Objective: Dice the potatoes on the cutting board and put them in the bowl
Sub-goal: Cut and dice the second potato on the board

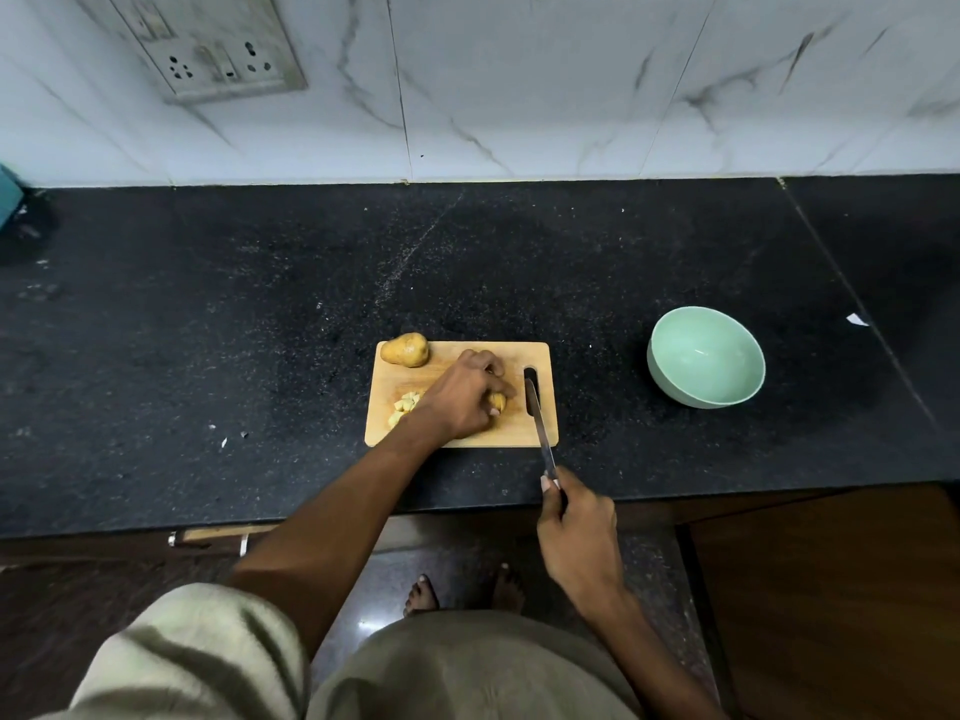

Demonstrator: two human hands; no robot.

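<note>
A small wooden cutting board [537, 358] lies on the black counter. A whole potato [405, 349] sits at its far left corner. Several pale diced pieces [404, 407] lie at the board's left side. My left hand [465, 394] curls over a potato piece [498, 402] in the middle of the board, mostly hiding it. My right hand [576, 532] grips the handle of a knife [537, 418], whose blade lies over the board's right edge beside the handle slot. A mint green bowl [705, 356] stands to the right and looks empty.
The black stone counter [260, 330] ends at a front edge just below the board. A marble-tiled wall with a socket plate [218, 49] rises behind. A teal object [8, 194] sits at the far left. A small white scrap [856, 319] lies right of the bowl.
</note>
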